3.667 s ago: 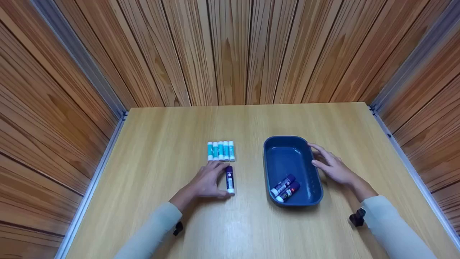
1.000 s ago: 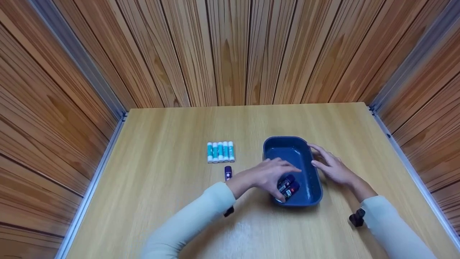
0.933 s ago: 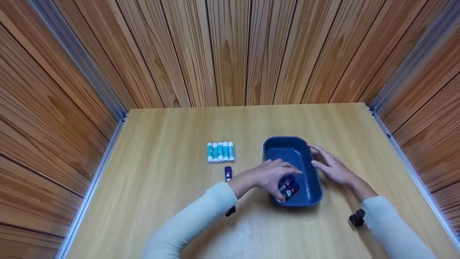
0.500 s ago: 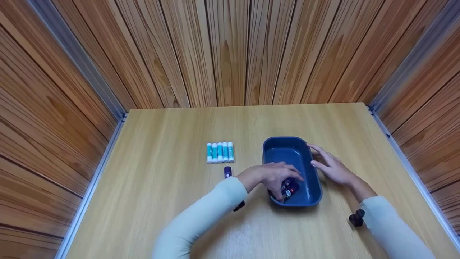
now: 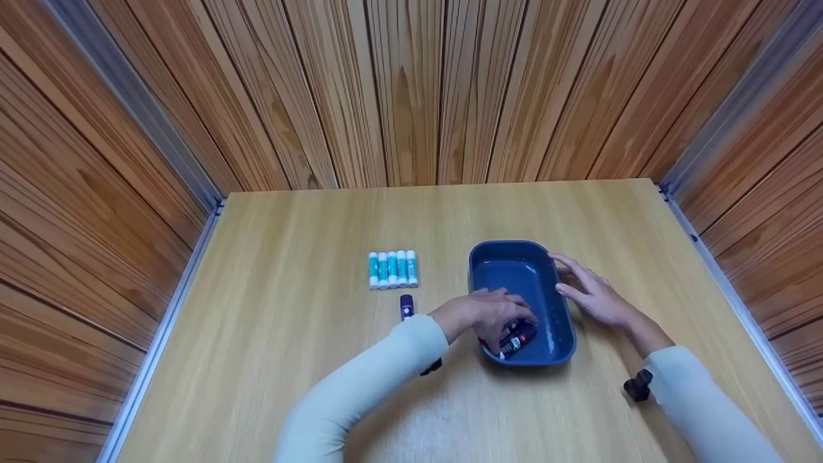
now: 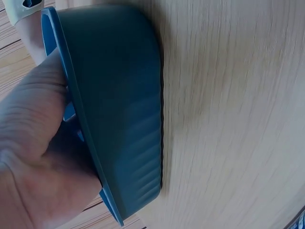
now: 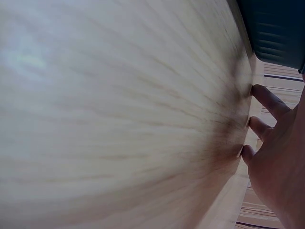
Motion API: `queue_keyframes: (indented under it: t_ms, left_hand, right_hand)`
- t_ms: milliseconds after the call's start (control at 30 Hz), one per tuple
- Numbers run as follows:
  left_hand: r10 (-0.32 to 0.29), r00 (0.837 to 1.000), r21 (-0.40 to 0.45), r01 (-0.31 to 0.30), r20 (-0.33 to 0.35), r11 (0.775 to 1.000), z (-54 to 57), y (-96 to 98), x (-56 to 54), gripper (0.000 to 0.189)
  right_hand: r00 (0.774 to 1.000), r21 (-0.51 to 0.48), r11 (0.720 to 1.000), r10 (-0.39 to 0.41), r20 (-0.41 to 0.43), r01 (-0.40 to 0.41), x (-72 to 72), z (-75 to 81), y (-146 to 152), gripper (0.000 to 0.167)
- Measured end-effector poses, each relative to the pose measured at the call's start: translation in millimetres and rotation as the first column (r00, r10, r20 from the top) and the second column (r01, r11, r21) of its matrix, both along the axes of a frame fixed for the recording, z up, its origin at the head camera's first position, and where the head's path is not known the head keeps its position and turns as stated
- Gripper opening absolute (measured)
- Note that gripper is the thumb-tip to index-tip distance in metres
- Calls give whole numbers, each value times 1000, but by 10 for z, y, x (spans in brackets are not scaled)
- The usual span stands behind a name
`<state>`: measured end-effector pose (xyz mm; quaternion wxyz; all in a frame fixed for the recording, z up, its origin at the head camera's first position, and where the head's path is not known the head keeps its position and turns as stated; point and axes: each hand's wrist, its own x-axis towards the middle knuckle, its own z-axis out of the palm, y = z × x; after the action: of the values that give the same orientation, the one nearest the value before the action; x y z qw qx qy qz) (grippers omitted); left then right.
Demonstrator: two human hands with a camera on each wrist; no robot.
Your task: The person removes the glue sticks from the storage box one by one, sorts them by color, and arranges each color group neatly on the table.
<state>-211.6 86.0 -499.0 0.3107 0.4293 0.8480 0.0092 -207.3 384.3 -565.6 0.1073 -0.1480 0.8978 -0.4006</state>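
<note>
In the head view, my left hand reaches down into a dark blue tray, its thumb and fingers curled round a purple glue stick that they mostly hide. Beside it lies another purple glue stick with a white end. The left wrist view has the thumb over the tray's rim; the held stick is hidden there. My right hand steadies the tray's right side with extended index finger and thumb. In the right wrist view, several fingertips of it rest on the table.
A tidy row of several teal-and-white glue sticks lies left of the tray. Below the row is one purple glue stick, partly covered by the left sleeve. Wood-patterned walls enclose the table at back and sides.
From the purple glue stick on the table, my left hand has moved right into the tray. Over the last second it has gone lower and its fingers have drawn in. The right hand has stayed put.
</note>
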Motion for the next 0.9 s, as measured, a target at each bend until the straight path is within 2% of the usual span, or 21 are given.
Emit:
queue_keyframes:
  t_ms: [300,433,533,733,900]
  left_hand:
    - [-40,999,-111,40,0,993,88,74,3,97]
    - [-65,998,-135,64,-6,989,103,91,2,95]
    - [-64,998,-115,61,-25,991,69,82,6,93]
    - [-16,994,-34,13,-107,999,-74,77,22,93]
    - [-7,989,-27,2,-149,1000,-134,91,40,96]
  right_hand:
    - [1000,-21,1000,11,-15,-11,1,6,0,66]
    - [1000,-23,1000,11,-15,-12,-2,0,2,66]
    - [1000,-21,1000,2,-6,-2,-4,-11,0,65]
    - [1000,-4,1000,-9,-7,9,-16,-19,8,65]
    - [1000,3,1000,-8,-7,8,-15,-19,8,66]
